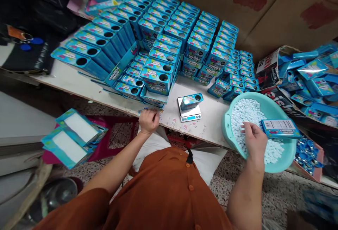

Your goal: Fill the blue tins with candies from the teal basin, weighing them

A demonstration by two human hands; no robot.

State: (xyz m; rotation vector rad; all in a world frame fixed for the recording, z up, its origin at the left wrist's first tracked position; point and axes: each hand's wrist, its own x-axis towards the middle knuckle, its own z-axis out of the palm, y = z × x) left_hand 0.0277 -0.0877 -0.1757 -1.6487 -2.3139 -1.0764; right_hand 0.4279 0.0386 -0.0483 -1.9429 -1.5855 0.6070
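Observation:
My right hand [255, 139] is over a turquoise basin [229, 123] of small white candies [246, 110]. Its fingers are bent together at the candies, and what they hold, if anything, is hidden. Beside that hand, a blue candy box [280, 128] lies on its side across the candies and the basin's rim. My left hand [149, 121] rests loosely closed at the table's front edge, with nothing visible in it. Between my hands stands a small digital scale [190, 117], bearing a blue box [192, 101] with a dark round hole on top.
Rows of similar boxes [169, 43] fill the back and left of the table [169, 114]. A carton [269, 68] piled with blue boxes stands at the right, near a tray of blue-and-silver pieces [307, 154]. Display boxes [70, 145] sit on a magenta stool [105, 142] at left.

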